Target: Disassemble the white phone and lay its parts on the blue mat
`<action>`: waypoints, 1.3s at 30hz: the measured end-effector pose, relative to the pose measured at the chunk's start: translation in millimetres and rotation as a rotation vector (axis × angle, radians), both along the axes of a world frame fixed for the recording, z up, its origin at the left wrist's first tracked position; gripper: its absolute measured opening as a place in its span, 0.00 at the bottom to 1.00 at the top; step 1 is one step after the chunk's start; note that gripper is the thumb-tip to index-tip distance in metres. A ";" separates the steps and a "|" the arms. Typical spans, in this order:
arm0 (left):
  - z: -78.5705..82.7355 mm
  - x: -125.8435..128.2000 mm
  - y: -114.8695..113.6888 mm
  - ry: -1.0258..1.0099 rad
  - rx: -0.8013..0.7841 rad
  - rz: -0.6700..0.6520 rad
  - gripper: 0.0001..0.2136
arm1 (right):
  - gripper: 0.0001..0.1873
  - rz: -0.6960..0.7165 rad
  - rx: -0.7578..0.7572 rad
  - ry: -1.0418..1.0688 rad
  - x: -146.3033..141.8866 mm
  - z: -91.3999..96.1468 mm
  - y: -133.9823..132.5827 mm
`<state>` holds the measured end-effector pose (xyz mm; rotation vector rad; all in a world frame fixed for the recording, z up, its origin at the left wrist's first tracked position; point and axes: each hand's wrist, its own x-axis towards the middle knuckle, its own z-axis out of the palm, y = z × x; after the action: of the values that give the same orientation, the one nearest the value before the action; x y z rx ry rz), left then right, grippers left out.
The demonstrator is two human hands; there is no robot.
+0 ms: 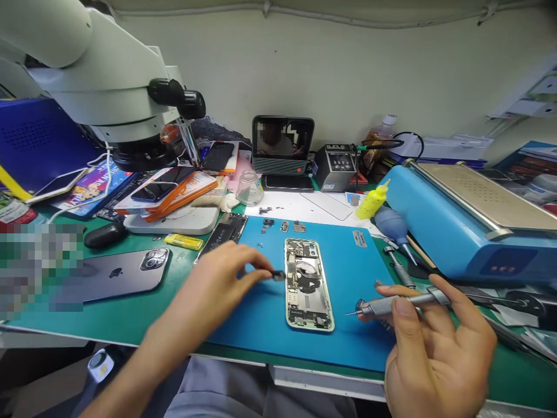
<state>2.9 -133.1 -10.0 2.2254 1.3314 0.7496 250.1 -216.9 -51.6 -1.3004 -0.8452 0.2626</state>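
Observation:
An opened phone (308,284) lies face up on a blue mat (348,273), its boards and coil exposed. My left hand (220,284) pinches a small dark part (278,275) just left of the phone's edge. To the right of the phone, my right hand (430,342) grips a silver screwdriver (398,303), its tip pointing left toward the phone's lower end. Small loose parts (282,223) lie on the mat above the phone. A removed dark panel (224,231) rests at the mat's upper left corner.
A microscope (108,75) hangs over the left. A dark phone (119,270) lies back up on the green bench. A blue heating machine (461,220) fills the right. A yellow bottle (372,201), blue blower (391,226), small screen (282,139) and stacked phones (167,188) stand behind.

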 end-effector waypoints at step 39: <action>-37.2 14.6 -24.5 0.030 0.101 -0.199 0.06 | 0.37 0.379 0.070 -0.658 -37.8 -6.0 6.3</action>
<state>17.5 -157.6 -47.2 2.4136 1.0862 0.7272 212.3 -210.6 -57.5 -1.1607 -1.6509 0.0943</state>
